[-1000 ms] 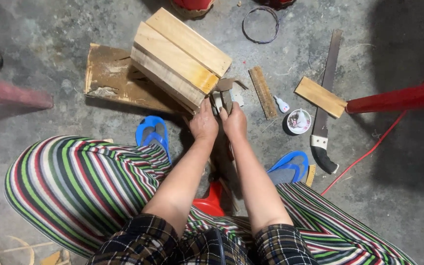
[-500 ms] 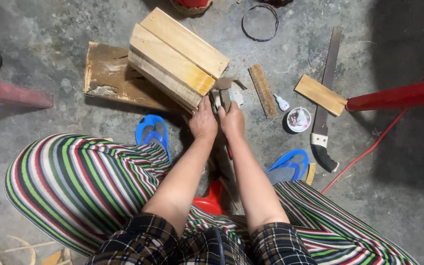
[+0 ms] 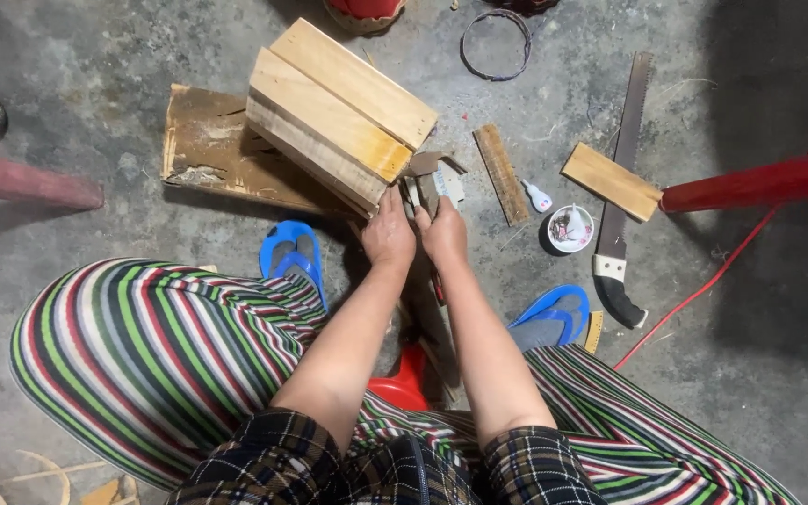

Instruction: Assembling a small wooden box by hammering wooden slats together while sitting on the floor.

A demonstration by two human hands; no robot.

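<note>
The wood block point(image 3: 339, 112) leans on a flat board point(image 3: 208, 154) on the floor point(image 3: 95, 56), its end tipped up toward you. Your left hand point(image 3: 388, 234) presses that end. Your right hand point(image 3: 443, 229) has its fingers wrapped around a small gray tool point(image 3: 425, 192) beside it.

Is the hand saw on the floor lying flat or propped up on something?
Propped: the hand saw lies across the small wooden block, its black handle end on the concrete floor.
</note>
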